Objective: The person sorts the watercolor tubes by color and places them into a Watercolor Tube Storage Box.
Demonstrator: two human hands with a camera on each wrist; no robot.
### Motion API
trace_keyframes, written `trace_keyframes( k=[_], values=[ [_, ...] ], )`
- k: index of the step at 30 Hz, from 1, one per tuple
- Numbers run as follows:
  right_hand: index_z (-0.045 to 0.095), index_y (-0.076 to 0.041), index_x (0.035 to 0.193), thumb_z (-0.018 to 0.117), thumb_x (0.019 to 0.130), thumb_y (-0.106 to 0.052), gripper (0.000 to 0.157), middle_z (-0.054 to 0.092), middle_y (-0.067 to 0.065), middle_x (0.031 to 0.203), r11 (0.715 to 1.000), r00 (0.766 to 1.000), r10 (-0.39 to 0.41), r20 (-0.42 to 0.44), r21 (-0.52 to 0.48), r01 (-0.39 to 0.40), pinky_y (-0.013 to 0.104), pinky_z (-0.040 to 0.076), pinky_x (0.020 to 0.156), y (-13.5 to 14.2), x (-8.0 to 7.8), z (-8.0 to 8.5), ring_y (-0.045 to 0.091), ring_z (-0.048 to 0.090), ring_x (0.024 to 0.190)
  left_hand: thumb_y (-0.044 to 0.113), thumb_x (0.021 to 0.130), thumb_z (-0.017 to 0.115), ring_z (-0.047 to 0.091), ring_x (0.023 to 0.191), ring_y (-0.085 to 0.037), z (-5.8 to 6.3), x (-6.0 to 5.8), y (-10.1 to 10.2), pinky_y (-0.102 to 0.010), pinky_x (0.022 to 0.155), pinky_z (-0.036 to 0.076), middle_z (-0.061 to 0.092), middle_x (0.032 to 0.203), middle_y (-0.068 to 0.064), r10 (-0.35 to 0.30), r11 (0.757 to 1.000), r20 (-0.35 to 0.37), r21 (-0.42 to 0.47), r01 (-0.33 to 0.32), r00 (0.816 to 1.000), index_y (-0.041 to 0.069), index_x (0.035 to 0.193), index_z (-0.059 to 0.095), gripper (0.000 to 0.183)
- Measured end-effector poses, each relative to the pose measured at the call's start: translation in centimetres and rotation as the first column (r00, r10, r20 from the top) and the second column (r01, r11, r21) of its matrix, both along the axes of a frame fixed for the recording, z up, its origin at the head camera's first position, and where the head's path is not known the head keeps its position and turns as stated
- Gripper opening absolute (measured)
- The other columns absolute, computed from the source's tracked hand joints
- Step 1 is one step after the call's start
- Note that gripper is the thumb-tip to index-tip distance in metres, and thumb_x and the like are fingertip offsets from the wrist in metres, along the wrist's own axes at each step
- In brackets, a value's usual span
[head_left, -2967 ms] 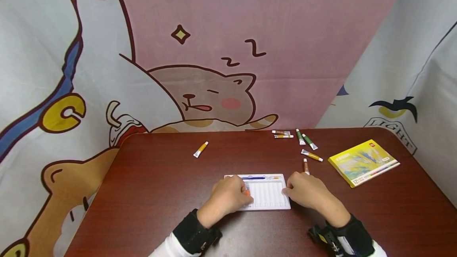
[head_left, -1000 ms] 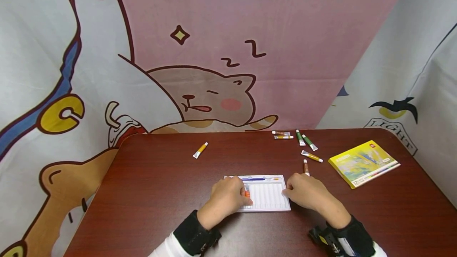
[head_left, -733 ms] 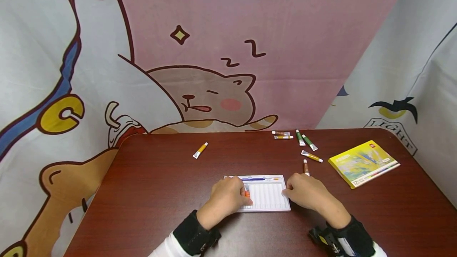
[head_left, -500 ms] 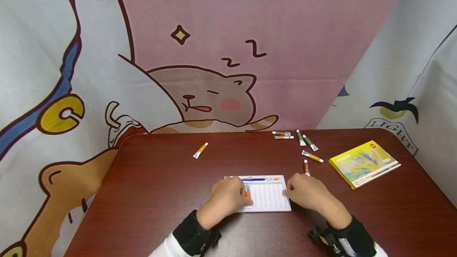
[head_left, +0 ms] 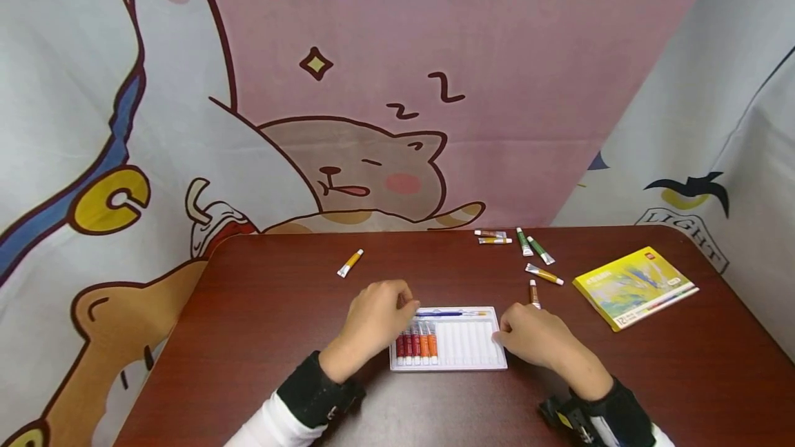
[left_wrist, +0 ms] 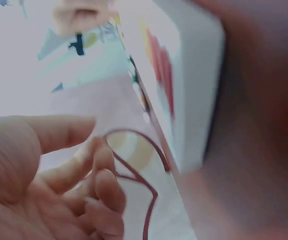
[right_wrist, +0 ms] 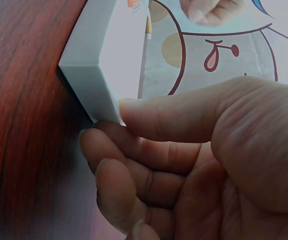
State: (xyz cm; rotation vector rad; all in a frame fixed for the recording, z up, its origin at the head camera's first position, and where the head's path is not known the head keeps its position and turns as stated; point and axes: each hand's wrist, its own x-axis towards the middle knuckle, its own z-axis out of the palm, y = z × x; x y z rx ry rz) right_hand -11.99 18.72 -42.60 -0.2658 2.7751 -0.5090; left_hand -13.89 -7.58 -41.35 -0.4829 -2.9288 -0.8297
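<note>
In the head view, a white plastic tray (head_left: 468,345) with narrow slots lies on the table. Several red and orange paint tubes (head_left: 416,348) fill its left slots, and a blue paintbrush (head_left: 444,313) lies along the back groove. My left hand (head_left: 375,319) hovers above the tray's back left corner, its loosely bent fingers holding nothing, as the left wrist view also shows. With thumb on the rim and fingers against the end wall, my right hand (right_wrist: 193,145) pinches the tray's right side.
A brown tube (head_left: 534,293) lies just behind my right hand. Farther back are a yellow tube (head_left: 544,274), green tubes (head_left: 524,242) and others. One yellow-orange tube (head_left: 350,263) lies at the back left. A yellow box (head_left: 635,287) rests at the right.
My left hand has let go of the orange tube in the tray and moved up and left, uncovering the row of red and orange tubes. The right hand stays on the tray.
</note>
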Motion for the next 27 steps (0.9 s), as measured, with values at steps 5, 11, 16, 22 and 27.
trace_keyframes(
  k=[5, 11, 16, 22, 27],
  values=[
    [0.058, -0.02, 0.056, 0.069, 0.083, -0.026, 0.029, 0.046, -0.005, 0.049, 1.0, 1.0, 0.004, -0.006, -0.003, -0.004, 0.028, 0.03, 0.043, 0.0, -0.1, 0.0, 0.012, 0.041, 0.045, 0.025, 0.083, 0.067, 0.055, 0.089, -0.015, 0.1, -2.8, -2.3, -0.04, 0.069, 0.05, 0.064, 0.096, 0.0, 0.051, 0.999, -0.106, 0.012, -0.05, 0.993, 0.013, 0.104, 0.066, 0.024],
    [0.059, -0.02, 0.057, 0.069, 0.083, -0.026, 0.029, 0.047, -0.005, 0.049, 1.0, 1.0, 0.005, 0.0, -0.009, -0.005, 0.028, 0.031, 0.043, -0.1, -0.2, 0.1, 0.012, 0.042, 0.046, 0.019, 0.084, 0.065, 0.052, 0.105, -0.026, -0.9, -5.9, -5.1, -0.048, 0.086, 0.047, 0.06, 0.116, -0.013, 0.083, 0.996, -0.127, -0.023, -0.086, 0.988, 0.005, 0.121, 0.06, 0.04],
    [0.058, -0.02, 0.056, 0.068, 0.083, -0.026, 0.03, 0.046, -0.005, 0.049, 1.0, 1.0, 0.006, 0.006, -0.015, -0.006, 0.028, 0.031, 0.043, -0.1, -0.1, 0.2, 0.012, 0.041, 0.046, 0.017, 0.081, 0.067, 0.055, 0.088, -0.031, -2.0, -7.5, -7.0, -0.049, 0.073, 0.048, 0.062, 0.096, -0.016, 0.129, 0.975, -0.15, -0.161, -0.153, 0.98, 0.001, 0.107, 0.064, 0.03],
    [0.059, -0.02, 0.058, 0.069, 0.083, -0.026, 0.027, 0.048, -0.004, 0.05, 1.0, 1.0, -0.003, 0.016, -0.013, 0.004, 0.028, 0.032, 0.044, 0.0, -0.1, 0.1, 0.013, 0.042, 0.047, 0.022, 0.082, 0.068, 0.056, 0.078, -0.03, -2.5, -8.8, -7.9, -0.047, 0.064, 0.049, 0.061, 0.084, -0.013, 0.161, 0.955, -0.067, -0.243, -0.172, 0.985, 0.003, 0.096, 0.067, 0.023],
    [0.059, -0.02, 0.058, 0.069, 0.083, -0.026, 0.027, 0.047, -0.004, 0.05, 1.0, 1.0, -0.004, 0.015, -0.013, 0.004, 0.028, 0.032, 0.044, 0.1, -0.1, 0.0, 0.012, 0.042, 0.047, 0.022, 0.081, 0.07, 0.057, 0.078, -0.028, -2.9, -9.4, -8.1, -0.045, 0.063, 0.049, 0.063, 0.083, -0.011, 0.154, 0.953, -0.061, -0.255, -0.164, 0.986, 0.007, 0.089, 0.068, 0.017]
  ],
)
